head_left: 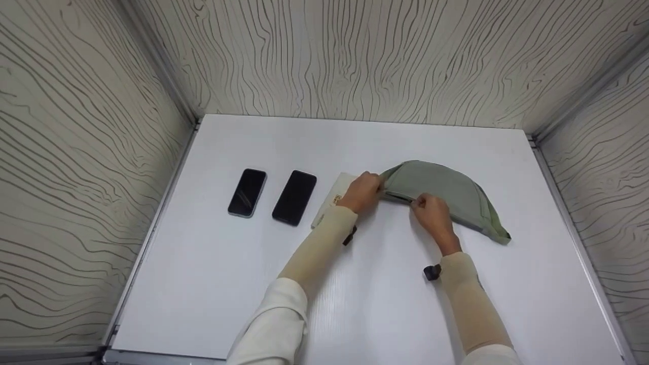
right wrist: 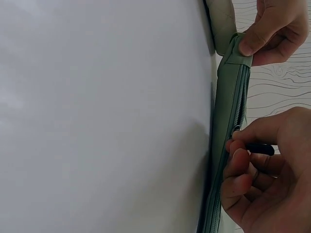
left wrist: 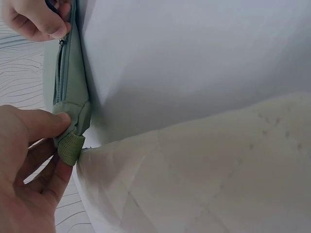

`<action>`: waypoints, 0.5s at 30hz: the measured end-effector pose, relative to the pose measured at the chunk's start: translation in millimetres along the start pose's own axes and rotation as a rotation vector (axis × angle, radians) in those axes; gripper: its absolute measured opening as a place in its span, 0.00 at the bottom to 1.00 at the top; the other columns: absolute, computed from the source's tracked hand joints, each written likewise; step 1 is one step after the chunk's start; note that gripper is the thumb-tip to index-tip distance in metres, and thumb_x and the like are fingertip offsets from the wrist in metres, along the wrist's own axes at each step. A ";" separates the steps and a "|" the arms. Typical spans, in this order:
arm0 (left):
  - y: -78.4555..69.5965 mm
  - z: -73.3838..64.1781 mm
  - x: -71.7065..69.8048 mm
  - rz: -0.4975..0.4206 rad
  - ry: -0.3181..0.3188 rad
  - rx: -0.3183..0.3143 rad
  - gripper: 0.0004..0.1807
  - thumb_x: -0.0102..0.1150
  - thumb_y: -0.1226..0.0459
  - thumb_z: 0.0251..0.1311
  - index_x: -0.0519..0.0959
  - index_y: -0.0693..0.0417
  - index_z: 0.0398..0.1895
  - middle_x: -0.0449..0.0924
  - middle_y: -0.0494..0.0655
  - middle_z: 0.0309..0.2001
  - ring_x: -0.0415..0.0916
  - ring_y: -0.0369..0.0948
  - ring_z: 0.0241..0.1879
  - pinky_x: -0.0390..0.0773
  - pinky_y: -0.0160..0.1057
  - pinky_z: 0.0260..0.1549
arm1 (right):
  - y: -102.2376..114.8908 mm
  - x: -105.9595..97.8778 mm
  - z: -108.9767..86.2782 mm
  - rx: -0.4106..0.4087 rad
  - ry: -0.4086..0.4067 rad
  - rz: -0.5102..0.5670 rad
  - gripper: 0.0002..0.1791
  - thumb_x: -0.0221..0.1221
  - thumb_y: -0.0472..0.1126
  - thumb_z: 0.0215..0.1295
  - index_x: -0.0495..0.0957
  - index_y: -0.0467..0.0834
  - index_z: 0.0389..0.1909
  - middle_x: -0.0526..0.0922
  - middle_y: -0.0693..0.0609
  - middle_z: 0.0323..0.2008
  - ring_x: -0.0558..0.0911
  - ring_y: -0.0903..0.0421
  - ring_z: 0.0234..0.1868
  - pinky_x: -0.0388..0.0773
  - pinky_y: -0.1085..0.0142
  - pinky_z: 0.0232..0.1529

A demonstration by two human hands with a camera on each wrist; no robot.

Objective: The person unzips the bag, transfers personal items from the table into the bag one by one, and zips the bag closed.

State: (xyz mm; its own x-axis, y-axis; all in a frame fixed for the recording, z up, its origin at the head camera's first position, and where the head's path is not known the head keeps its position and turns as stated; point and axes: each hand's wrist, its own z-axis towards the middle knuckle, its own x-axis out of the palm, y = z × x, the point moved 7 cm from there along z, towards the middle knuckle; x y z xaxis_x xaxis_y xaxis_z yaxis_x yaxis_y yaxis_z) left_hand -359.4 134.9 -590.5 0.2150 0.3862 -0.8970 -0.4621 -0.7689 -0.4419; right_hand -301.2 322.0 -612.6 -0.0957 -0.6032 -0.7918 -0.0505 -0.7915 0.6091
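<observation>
A sage-green crescent-shaped waist bag (head_left: 436,183) lies on the table, its zippered edge towards me. With thumb and fingers my left hand (head_left: 361,192) pinches the bag's left end, beside a woven green tab (left wrist: 71,149). My right hand (head_left: 433,215) pinches the zip's slider by its dark pull (right wrist: 262,149), part of which sticks out behind the fingers. Between the two hands the zip (left wrist: 59,82) gapes in a narrow slit. On the other side of my right hand the zip's teeth run together.
A flat cream quilted pouch (head_left: 325,204) with small lettering lies partly under my left hand and wrist. Left of it, two dark-screened phones lie face up, one black (head_left: 294,197) and one with a pale frame (head_left: 247,192). Patterned walls (head_left: 324,61) enclose the white table (head_left: 213,284).
</observation>
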 end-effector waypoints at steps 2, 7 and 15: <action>0.0 0.0 0.3 0.001 -0.001 0.003 0.09 0.56 0.65 0.79 0.87 0.56 0.48 0.88 0.47 0.45 0.81 0.42 0.47 0.82 0.40 0.49 | -1.4 -0.5 -0.5 0.005 0.000 0.002 0.11 0.56 0.35 0.71 0.83 0.32 0.35 0.85 0.39 0.34 0.80 0.46 0.36 0.74 0.57 0.40; 1.3 -0.4 1.0 0.007 0.009 -0.010 0.09 0.57 0.64 0.79 0.86 0.54 0.49 0.88 0.46 0.45 0.81 0.40 0.46 0.81 0.39 0.49 | -3.4 -1.0 -1.3 0.005 0.002 -0.004 0.11 0.55 0.35 0.71 0.83 0.32 0.36 0.85 0.38 0.34 0.80 0.46 0.36 0.75 0.56 0.40; 0.2 -1.6 -1.5 0.007 0.003 0.002 0.09 0.58 0.64 0.79 0.87 0.55 0.48 0.88 0.46 0.45 0.81 0.41 0.46 0.81 0.39 0.49 | -3.5 -4.6 -3.7 0.010 -0.005 -0.010 0.11 0.55 0.35 0.71 0.84 0.31 0.37 0.86 0.37 0.36 0.81 0.45 0.37 0.76 0.54 0.42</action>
State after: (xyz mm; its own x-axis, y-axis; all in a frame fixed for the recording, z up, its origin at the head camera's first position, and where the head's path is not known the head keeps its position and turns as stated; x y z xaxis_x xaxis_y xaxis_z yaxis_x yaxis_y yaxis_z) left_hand -358.4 133.3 -589.2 0.2147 0.3796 -0.8999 -0.4652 -0.7704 -0.4360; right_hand -296.9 327.2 -611.3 -0.1003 -0.5950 -0.7975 -0.0610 -0.7963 0.6018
